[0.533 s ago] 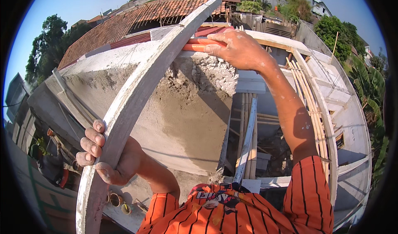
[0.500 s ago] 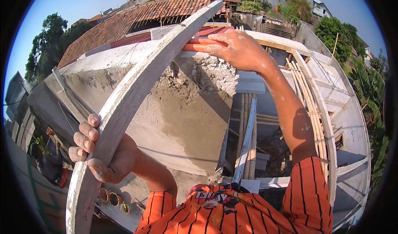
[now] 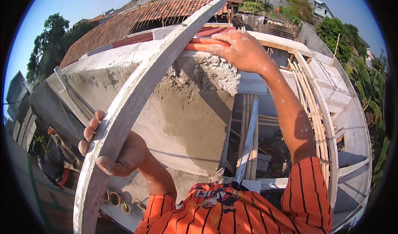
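Observation:
My left hand [image 3: 124, 151] is wrapped round the lower part of a long board [image 3: 143, 74], whitish and smeared with cement. The board slants up and away across the wall corner. At the top of the corner, my right hand [image 3: 240, 49] is closed over two thin orange pipes [image 3: 199, 47], its thumb on the lower one; the pipes pass out of sight behind the board. Below lies the wall face [image 3: 182, 122], with a darker patch of damp-looking mortar near its right edge and rough, lumpy mortar [image 3: 211, 74] along the top.
To the right, bamboo poles [image 3: 309, 105] and a metal bar [image 3: 247, 138] stand over a lower room. Several pots [image 3: 116, 199] sit far below at the lower left. Leaning planks [image 3: 72, 95] are at the left, and a tiled roof [image 3: 137, 20] lies beyond.
The board's lower end has swung a little to the right, and my left hand has shifted right with its fingers loosened slightly. My right hand stays on the orange pipes.

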`<state>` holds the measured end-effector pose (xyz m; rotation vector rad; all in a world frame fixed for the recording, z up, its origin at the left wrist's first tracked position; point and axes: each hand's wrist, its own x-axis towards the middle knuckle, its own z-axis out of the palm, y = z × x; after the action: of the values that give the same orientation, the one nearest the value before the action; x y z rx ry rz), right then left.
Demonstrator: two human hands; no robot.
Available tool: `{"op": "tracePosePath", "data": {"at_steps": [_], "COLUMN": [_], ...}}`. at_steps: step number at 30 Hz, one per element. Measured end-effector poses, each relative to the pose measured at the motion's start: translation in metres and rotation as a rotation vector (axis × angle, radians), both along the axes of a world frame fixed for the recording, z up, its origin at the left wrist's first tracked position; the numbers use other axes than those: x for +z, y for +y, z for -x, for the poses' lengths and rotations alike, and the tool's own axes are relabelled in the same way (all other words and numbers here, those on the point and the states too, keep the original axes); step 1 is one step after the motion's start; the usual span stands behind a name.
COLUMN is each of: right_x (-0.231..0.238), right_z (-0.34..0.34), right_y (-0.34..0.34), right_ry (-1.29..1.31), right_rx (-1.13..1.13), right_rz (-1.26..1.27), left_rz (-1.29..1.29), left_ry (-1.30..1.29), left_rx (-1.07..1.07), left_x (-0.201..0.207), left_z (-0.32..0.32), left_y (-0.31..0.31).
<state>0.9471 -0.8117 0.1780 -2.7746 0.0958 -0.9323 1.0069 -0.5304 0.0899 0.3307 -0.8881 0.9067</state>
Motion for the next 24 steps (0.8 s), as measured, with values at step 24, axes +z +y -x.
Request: {"op": "tracePosePath", "data": {"at_steps": [24], "right_x": [-0.002], "right_z": [-0.001], "right_y": [0.008], "right_ry": [-0.022], "right_rx": [0.012], "right_rz": [0.044], "left_rz": [0.133], "left_ry": [0.112], "left_rx": [0.052], "left_x": [-0.035], "left_z": [-0.016], "left_y": [0.006]}}
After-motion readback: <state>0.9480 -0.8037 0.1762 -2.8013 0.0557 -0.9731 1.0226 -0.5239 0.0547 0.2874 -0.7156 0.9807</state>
